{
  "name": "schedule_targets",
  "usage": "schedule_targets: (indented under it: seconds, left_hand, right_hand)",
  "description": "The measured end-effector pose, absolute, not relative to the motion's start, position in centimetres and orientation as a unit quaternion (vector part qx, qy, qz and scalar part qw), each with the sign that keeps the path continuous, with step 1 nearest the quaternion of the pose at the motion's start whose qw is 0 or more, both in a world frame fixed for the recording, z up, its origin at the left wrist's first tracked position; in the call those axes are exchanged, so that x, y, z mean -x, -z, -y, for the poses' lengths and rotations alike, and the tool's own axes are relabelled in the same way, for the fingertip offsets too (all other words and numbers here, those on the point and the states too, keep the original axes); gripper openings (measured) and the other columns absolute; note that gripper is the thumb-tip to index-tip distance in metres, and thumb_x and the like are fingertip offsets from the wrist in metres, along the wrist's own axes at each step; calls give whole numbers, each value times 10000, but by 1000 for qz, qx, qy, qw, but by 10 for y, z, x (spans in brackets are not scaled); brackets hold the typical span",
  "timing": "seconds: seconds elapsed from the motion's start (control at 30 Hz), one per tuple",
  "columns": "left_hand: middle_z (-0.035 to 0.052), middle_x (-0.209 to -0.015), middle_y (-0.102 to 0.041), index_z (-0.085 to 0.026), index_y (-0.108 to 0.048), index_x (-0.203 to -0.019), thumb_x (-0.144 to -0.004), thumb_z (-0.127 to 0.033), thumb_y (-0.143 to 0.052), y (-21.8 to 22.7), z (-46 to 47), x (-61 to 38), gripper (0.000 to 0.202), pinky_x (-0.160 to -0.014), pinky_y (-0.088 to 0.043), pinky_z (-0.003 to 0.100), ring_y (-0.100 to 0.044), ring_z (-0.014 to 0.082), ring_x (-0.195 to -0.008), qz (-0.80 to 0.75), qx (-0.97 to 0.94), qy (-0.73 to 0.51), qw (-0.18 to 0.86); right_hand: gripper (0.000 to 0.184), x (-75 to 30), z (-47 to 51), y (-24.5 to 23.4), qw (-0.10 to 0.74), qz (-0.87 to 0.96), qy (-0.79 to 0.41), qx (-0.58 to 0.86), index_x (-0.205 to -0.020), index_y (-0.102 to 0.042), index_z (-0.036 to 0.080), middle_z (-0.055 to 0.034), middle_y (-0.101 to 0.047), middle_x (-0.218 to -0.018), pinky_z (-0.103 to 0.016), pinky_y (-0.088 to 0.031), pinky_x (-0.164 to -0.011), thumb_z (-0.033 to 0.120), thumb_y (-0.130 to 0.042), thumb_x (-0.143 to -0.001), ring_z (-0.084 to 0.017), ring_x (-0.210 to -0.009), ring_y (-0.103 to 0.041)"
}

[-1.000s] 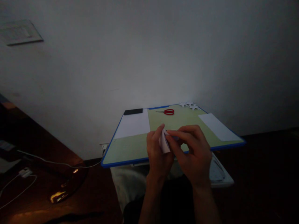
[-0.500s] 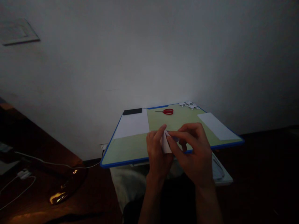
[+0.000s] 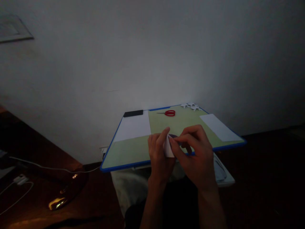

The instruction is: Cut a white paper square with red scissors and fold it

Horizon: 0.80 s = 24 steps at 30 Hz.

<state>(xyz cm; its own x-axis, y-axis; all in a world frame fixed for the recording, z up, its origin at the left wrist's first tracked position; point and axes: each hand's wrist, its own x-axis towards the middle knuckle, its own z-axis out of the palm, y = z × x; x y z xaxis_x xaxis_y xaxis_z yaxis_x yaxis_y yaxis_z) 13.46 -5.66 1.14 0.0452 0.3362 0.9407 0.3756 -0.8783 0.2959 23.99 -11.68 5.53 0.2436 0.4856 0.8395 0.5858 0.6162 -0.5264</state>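
Note:
Between my two hands, above the near edge of the green tabletop (image 3: 128, 155), is a small folded piece of white paper (image 3: 168, 149). My left hand (image 3: 157, 149) grips it from the left side, with the index finger pointing up along it. My right hand (image 3: 195, 152) pinches the paper's upper right edge between thumb and index finger. Its other fingers are curled, and part of the paper is hidden behind them. Beyond the hands lie red-handled scissors (image 3: 170, 113), with the blades pointing left.
A large white sheet (image 3: 133, 125) lies on the left, with a flat black object (image 3: 133, 113) at its far edge. On the right is a white paper strip (image 3: 219, 127). Several small folded white paper pieces (image 3: 192, 106) are heaped at the back right corner, near the wall.
The right thumb and index finger have shifted slightly along the paper's upper edge. The whole view has moved a little, so the table appears slightly further left.

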Motion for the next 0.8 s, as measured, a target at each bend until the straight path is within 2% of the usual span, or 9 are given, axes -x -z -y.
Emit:
schedule_targets:
  seconds: [0.17, 0.37, 0.5, 0.57, 0.8]
  left_hand:
    - [67, -1091, -699, -262, -508, -1483, -950, -63, -644, -11, 57, -136, 585, -819, -522, 374, -639, 212, -906, 246, 724, 644, 21]
    - [71, -1100, -703, -257, -504, -1481, -950, -67, -649, -9, 56, -136, 583, -829, -530, 389, -644, 218, -916, 254, 725, 640, 14]
    - [81, -1171, -710, -264, -500, -1478, -946, -101, -653, -7, 55, -135, 577, -828, -545, 395, -662, 225, -933, 281, 728, 625, -7]
    - [78, -1163, -711, -261, -502, -1478, -947, -114, -656, -7, 54, -135, 573, -835, -549, 402, -661, 228, -934, 287, 726, 624, -14]
    - [67, -1098, -700, -266, -521, -1474, -942, -73, -659, -8, 54, -136, 583, -825, -529, 393, -634, 219, -896, 255, 723, 642, 14]
  right_hand:
    - [157, -239, 117, -56, 657, 613, 31, 439, -813, -685, 191, 11, -519, -909, -247, -496, -612, 129, -748, -942, -108, -753, -550]
    - [175, -241, 118, -56, 644, 621, 24, 446, -797, -669, 197, 9, -520, -907, -285, -534, -667, 153, -741, -951, -124, -759, -558]
    - [75, -243, 118, -56, 639, 625, 23, 447, -892, -736, 219, -6, -545, -950, -319, -547, -687, 156, -764, -922, -146, -785, -568]
    - [85, -244, 118, -56, 643, 624, 26, 444, -933, -757, 225, -14, -559, -979, -318, -545, -678, 146, -773, -906, -146, -784, -570]
    - [118, -242, 119, -57, 651, 621, 17, 436, -854, -713, 211, 0, -562, -936, -287, -539, -650, 114, -739, -915, -132, -767, -573]
